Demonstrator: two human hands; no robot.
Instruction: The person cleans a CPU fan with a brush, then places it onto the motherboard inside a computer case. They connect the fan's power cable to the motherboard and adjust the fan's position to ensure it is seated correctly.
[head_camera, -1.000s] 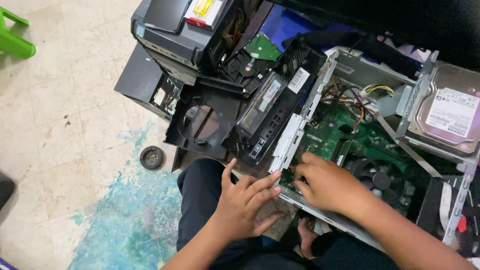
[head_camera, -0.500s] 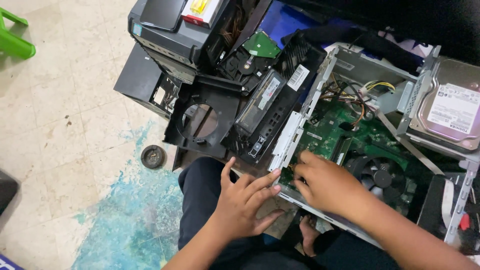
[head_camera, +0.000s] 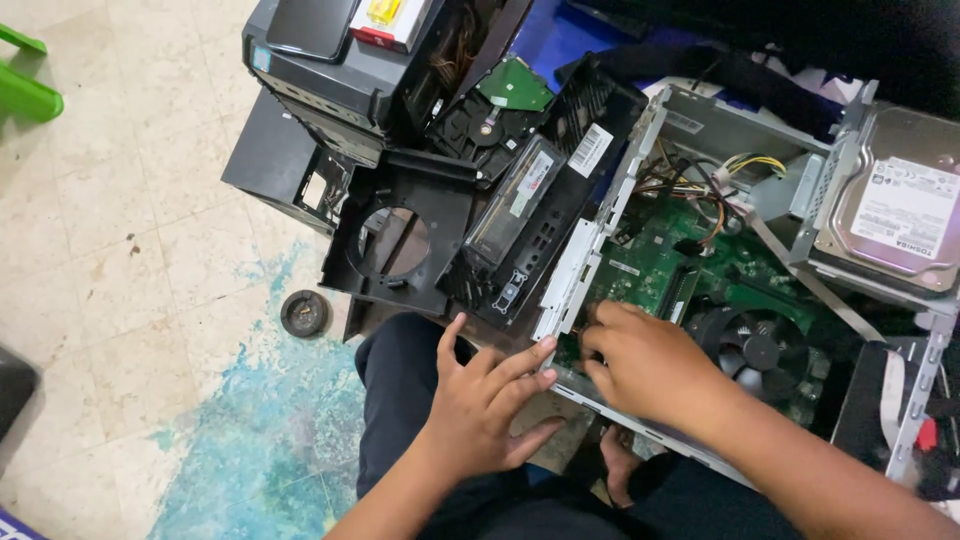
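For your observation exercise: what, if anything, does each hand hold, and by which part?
The left hand braces the near edge of the open computer case. The right hand reaches onto the green board; any grip there is hidden.

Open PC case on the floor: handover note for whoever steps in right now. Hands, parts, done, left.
Left hand: empty, fingers spread, braced on the near corner of the open computer case.
Right hand: inside the case, fingertips curled down at the near edge of the green motherboard; what they pinch is hidden.
Parts: cooling fan beside the right hand; hard drive in its swung-out bracket, at the far right.
Done: side panel off, drive bracket swung out.
Left: motherboard, fan and cables are in place.
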